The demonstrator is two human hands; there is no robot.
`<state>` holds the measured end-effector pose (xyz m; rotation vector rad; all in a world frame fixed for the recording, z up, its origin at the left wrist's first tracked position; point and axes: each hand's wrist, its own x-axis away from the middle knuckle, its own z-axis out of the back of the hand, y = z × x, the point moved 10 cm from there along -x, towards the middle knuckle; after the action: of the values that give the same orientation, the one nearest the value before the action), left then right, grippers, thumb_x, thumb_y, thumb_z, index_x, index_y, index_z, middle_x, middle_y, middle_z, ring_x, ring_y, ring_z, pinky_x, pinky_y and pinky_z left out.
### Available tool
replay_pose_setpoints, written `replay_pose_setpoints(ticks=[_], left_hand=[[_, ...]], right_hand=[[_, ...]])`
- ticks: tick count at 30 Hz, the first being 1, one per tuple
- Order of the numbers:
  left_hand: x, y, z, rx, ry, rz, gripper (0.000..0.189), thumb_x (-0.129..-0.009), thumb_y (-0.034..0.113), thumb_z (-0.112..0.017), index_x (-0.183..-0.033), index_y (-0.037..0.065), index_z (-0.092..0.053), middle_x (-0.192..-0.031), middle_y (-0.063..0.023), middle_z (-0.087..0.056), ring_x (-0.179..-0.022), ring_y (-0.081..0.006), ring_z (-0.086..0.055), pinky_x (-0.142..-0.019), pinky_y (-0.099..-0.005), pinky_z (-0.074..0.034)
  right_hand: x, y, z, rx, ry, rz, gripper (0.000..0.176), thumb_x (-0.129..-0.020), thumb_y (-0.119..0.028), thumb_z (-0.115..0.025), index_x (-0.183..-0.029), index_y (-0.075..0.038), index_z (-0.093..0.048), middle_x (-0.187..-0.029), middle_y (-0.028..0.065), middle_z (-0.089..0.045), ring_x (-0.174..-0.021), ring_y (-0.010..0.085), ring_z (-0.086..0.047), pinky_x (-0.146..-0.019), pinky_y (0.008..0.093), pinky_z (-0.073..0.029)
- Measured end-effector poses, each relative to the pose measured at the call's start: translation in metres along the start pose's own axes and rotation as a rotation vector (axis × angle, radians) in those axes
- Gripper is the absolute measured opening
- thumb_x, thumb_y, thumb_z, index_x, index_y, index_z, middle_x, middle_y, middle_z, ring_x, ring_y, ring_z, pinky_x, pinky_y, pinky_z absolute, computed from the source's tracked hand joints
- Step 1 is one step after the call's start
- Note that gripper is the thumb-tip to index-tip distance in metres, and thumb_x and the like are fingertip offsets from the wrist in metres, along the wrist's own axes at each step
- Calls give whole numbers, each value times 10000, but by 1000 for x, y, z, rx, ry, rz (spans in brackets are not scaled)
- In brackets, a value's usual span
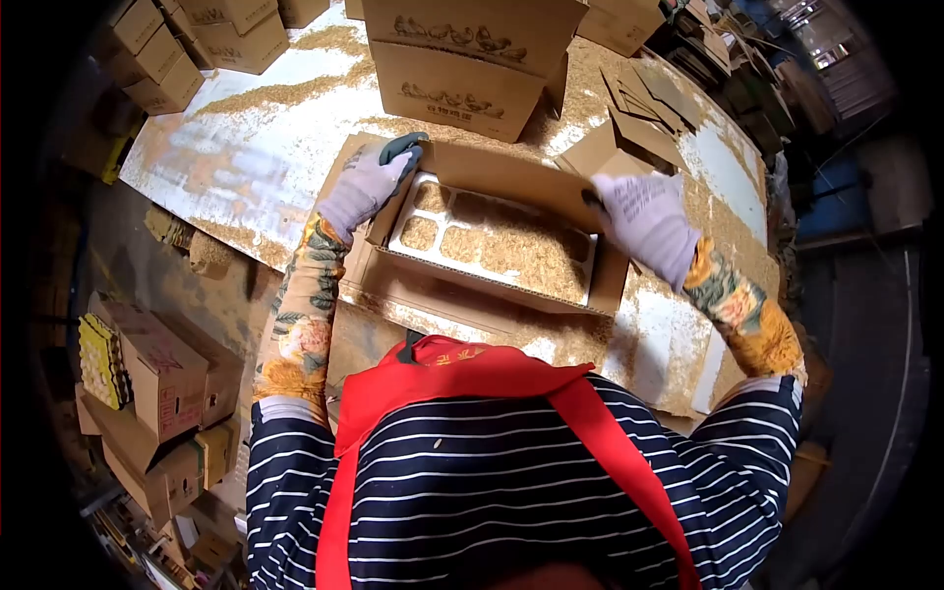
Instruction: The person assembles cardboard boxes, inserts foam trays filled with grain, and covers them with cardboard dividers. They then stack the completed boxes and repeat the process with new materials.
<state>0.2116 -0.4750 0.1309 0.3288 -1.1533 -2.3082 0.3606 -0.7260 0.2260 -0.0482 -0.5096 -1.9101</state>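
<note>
Open carton: our open carton (511, 179) lies lengthwise across the counter (216, 162), directly in front of our red apron (442, 382), its far flap raised.
Cavity tray: the white cavity tray (439, 232) sits inside the open carton, its hollows largely filled with loose tan husks (516, 254).
Left hand: our gloved left hand (372, 183) is at the far left corner of the open carton, its dark-coated fingers curled in and holding the cardboard there.
Right hand: our gloved right hand (641, 221) is at the far right corner of the open carton, by the end of the raised flap; it is blurred, so we cannot tell whether the fingers grip or only touch.
Hen-printed carton: just beyond the open carton, we see the hen-printed carton (457, 98) standing upright.
Stacked cartons: well apart from the open carton, to its far left, are the stacked cartons (231, 39).
Cardboard pieces: beyond the open carton's right end lie folded cardboard pieces (624, 149), with more husks scattered around them.
</note>
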Motion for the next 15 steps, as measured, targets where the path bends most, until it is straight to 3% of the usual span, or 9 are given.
replay_pose_setpoints(ticks=[3, 5, 7, 8, 9, 12, 15], left_hand=[[3, 23, 3, -30, -39, 51, 398, -953, 389, -540, -1272, 167, -630, -1110, -201, -668, -1047, -338, -641, -933, -389, -486], [-1, 15, 2, -87, -42, 119, 466, -930, 448, -563, -1291, 158, -616, -1129, -197, -670, -1066, -334, -636, -942, -379, -480], [0, 13, 0, -151, -52, 181, 541, -906, 507, -586, -1310, 148, -602, -1147, -193, -671, -1084, -330, -631, -950, -368, -473], [5, 21, 3, -148, -59, 176, 498, -912, 459, -580, -1320, 173, -593, -1147, -190, -668, -1084, -332, -632, -954, -381, -475], [7, 25, 5, -147, -66, 170, 463, -918, 411, -573, -1329, 197, -584, -1148, -187, -664, -1084, -333, -633, -958, -393, -476], [10, 24, 5, -150, -58, 147, 445, -921, 403, -568, -1324, 214, -586, -1135, -202, -657, -1067, -354, -628, -949, -406, -478], [7, 22, 3, -157, -77, 121, 468, -913, 441, -587, -1310, 193, -597, -1137, -194, -664, -1058, -350, -638, -936, -404, -488]], right_hand=[[36, -29, -1, -99, 163, 205, 204, -887, -252, -626, -1043, -123, -601, -750, 95, -646, -713, 301, -666, -602, 396, -513], [38, -25, 8, -79, 175, 183, 246, -868, -225, -640, -1089, -127, -597, -779, 86, -655, -748, 287, -673, -635, 388, -523], [32, 2, 29, -121, 350, 72, 251, -852, -190, -642, -1091, -132, -592, -762, 80, -650, -731, 277, -672, -649, 381, -527], [21, 1, 13, -52, 104, -39, 243, -846, -159, -627, -1085, -131, -590, -739, 83, -640, -707, 258, -669, -640, 375, -523], [31, -20, 21, 41, 180, 26, 123, -891, -125, -549, -1008, -133, -587, -815, 42, -671, -752, 200, -684, -709, 333, -506], [51, -42, 9, -21, 487, 125, 248, -856, -134, -577, -1102, -116, -594, -812, 35, -652, -725, 193, -657, -722, 330, -491], [54, -38, -10, -121, 430, 63, 321, -823, -168, -621, -1138, -114, -592, -838, 50, -652, -748, 202, -659, -729, 339, -489]])
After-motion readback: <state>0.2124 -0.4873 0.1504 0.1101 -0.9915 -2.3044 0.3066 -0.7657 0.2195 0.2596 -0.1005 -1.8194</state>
